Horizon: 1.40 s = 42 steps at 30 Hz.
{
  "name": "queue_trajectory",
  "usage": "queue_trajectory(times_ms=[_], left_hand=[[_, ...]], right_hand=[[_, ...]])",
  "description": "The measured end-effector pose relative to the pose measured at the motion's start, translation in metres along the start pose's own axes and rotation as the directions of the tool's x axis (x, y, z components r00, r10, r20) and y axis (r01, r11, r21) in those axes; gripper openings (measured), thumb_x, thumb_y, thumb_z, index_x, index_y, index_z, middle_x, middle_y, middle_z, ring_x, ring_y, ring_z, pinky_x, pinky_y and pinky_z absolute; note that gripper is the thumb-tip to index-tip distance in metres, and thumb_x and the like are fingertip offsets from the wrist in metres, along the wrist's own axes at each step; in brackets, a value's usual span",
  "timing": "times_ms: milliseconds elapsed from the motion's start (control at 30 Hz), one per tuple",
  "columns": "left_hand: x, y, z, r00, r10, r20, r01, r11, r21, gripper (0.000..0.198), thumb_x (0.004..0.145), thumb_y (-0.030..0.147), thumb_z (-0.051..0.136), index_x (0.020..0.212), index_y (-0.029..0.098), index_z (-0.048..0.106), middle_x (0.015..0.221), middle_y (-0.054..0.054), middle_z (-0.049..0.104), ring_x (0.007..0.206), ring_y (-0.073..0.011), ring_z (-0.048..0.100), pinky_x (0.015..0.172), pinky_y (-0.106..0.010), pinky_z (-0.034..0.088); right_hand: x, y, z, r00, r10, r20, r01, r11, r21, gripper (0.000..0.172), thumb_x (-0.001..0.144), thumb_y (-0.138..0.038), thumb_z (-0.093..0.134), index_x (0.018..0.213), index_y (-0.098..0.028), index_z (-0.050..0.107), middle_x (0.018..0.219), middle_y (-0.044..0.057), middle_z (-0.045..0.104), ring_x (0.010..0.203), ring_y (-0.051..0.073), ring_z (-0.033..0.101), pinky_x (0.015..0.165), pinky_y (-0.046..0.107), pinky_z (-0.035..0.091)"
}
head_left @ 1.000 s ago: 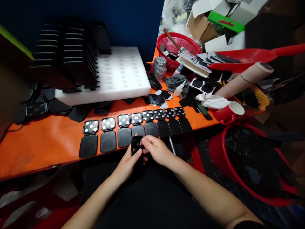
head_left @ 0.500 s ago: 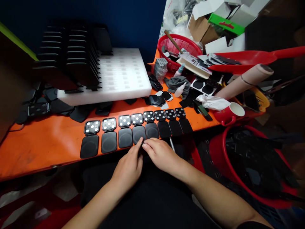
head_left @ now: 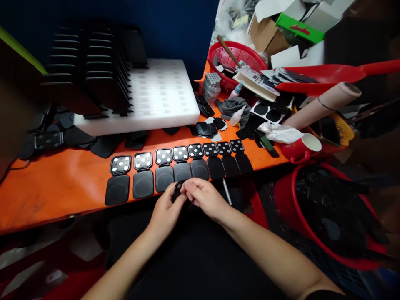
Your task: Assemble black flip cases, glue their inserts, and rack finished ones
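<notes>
My left hand point(head_left: 165, 208) is closed around a small black part point(head_left: 178, 190), mostly hidden by the fingers, at the table's front edge. My right hand point(head_left: 201, 193) meets it there, its thumb and fingers pinched together against the part; whether something tiny is between them is hidden. Just beyond my hands lies a row of several hinged black units. Each has a smooth black pad point(head_left: 143, 184) towards me and a smaller plate point(head_left: 143, 160) with round light discs on the far side. A silver rod point(head_left: 227, 191) juts from the table edge right of my right hand.
A white foam block point(head_left: 162, 96) with upright black panels point(head_left: 100, 79) stands behind the row. Bottles, cloth and a red mug point(head_left: 295, 150) crowd the right side of the orange table point(head_left: 62, 183). Below it sits a red tub point(head_left: 286, 200) of black parts.
My left hand has turned and opened up slightly, so the black part shows more. My right fingers have shifted a little left and curled tighter.
</notes>
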State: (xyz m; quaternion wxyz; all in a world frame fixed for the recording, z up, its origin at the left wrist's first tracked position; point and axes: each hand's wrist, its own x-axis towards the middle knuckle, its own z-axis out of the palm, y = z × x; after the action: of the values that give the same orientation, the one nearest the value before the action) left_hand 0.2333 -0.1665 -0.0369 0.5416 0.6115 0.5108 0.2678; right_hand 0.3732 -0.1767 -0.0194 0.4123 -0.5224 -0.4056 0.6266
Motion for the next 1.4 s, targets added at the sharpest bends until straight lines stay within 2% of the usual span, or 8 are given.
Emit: queue_trajectory(times_ms=[167, 367, 567, 900, 1033, 1133, 1233, 1400], left_hand=[[0.002, -0.001, -0.011, 0.986, -0.151, -0.071, 0.128, 0.956, -0.263, 0.041, 0.083, 0.042, 0.053, 0.114, 0.015, 0.058, 0.101, -0.008, 0.069, 0.095, -0.0242, 0.063, 0.080, -0.033, 0.050], [-0.012, 0.002, -0.019, 0.987, 0.117, -0.112, -0.097, 0.980, 0.176, 0.032, 0.087, 0.036, 0.049, 0.106, 0.018, 0.067, 0.098, -0.006, 0.071, 0.086, -0.0206, 0.066, 0.078, -0.029, 0.051], [-0.021, -0.003, -0.025, 0.882, 0.458, 0.113, -0.452, 0.752, 0.480, 0.037, 0.085, 0.019, 0.050, 0.121, 0.021, 0.056, 0.114, -0.005, 0.067, 0.100, -0.0183, 0.064, 0.087, -0.027, 0.050], [-0.024, -0.008, -0.023, 0.829, 0.546, 0.117, -0.498, 0.626, 0.600, 0.041, 0.083, 0.012, 0.048, 0.123, 0.018, 0.054, 0.110, -0.009, 0.068, 0.094, -0.0196, 0.066, 0.080, -0.029, 0.054], [-0.021, -0.014, -0.020, 0.896, 0.441, 0.042, -0.414, 0.798, 0.439, 0.036, 0.084, 0.017, 0.050, 0.119, 0.021, 0.058, 0.108, -0.007, 0.069, 0.094, -0.0193, 0.067, 0.083, -0.029, 0.053], [-0.015, -0.015, -0.020, 0.985, 0.133, -0.107, -0.117, 0.982, 0.147, 0.028, 0.084, 0.029, 0.054, 0.108, 0.018, 0.063, 0.100, -0.008, 0.071, 0.089, -0.0208, 0.067, 0.078, -0.030, 0.053], [-0.010, -0.013, -0.022, 0.964, -0.142, -0.225, 0.116, 0.985, -0.126, 0.034, 0.078, 0.040, 0.060, 0.098, 0.013, 0.063, 0.088, -0.008, 0.072, 0.082, -0.0220, 0.067, 0.072, -0.031, 0.054], [-0.016, -0.008, -0.021, 0.963, -0.073, -0.259, 0.055, 0.996, -0.074, 0.031, 0.078, 0.039, 0.062, 0.099, 0.016, 0.064, 0.091, -0.005, 0.072, 0.085, -0.0209, 0.067, 0.076, -0.030, 0.052]], right_hand=[[-0.001, -0.003, -0.001, 0.977, 0.213, 0.029, -0.212, 0.938, 0.274, 0.027, 0.085, -0.042, 0.047, 0.081, -0.016, 0.054, 0.057, -0.006, 0.042, 0.041, 0.003, 0.028, 0.040, 0.018, 0.018], [-0.006, -0.008, 0.002, 0.964, 0.251, 0.091, -0.262, 0.954, 0.148, 0.027, 0.086, -0.039, 0.047, 0.076, -0.015, 0.052, 0.057, -0.004, 0.048, 0.039, 0.004, 0.031, 0.037, 0.018, 0.019], [-0.011, -0.006, -0.003, 0.918, 0.352, 0.181, -0.388, 0.892, 0.232, 0.033, 0.082, -0.041, 0.052, 0.064, -0.015, 0.044, 0.054, -0.007, 0.040, 0.038, 0.001, 0.021, 0.038, 0.018, 0.010], [-0.004, 0.002, 0.005, 0.909, 0.389, 0.150, -0.417, 0.826, 0.379, 0.029, 0.077, -0.040, 0.059, 0.068, -0.015, 0.048, 0.053, -0.007, 0.041, 0.039, 0.002, 0.022, 0.040, 0.020, 0.008], [-0.002, 0.007, 0.010, 0.916, 0.385, 0.110, -0.386, 0.775, 0.500, 0.028, 0.078, -0.038, 0.060, 0.067, -0.014, 0.050, 0.049, -0.008, 0.038, 0.039, 0.002, 0.021, 0.040, 0.020, 0.008], [-0.005, 0.005, 0.008, 0.902, 0.376, 0.211, -0.425, 0.695, 0.580, 0.030, 0.081, -0.045, 0.057, 0.079, -0.015, 0.054, 0.052, -0.008, 0.039, 0.039, 0.002, 0.023, 0.041, 0.018, 0.013], [-0.009, 0.002, 0.004, 0.888, 0.379, 0.259, -0.458, 0.691, 0.559, 0.031, 0.084, -0.047, 0.051, 0.084, -0.016, 0.055, 0.055, -0.007, 0.040, 0.039, 0.002, 0.023, 0.040, 0.017, 0.012], [-0.013, -0.001, 0.009, 0.869, 0.447, 0.213, -0.496, 0.782, 0.377, 0.024, 0.084, -0.035, 0.051, 0.079, -0.013, 0.057, 0.058, -0.005, 0.043, 0.039, 0.001, 0.025, 0.038, 0.017, 0.010]])
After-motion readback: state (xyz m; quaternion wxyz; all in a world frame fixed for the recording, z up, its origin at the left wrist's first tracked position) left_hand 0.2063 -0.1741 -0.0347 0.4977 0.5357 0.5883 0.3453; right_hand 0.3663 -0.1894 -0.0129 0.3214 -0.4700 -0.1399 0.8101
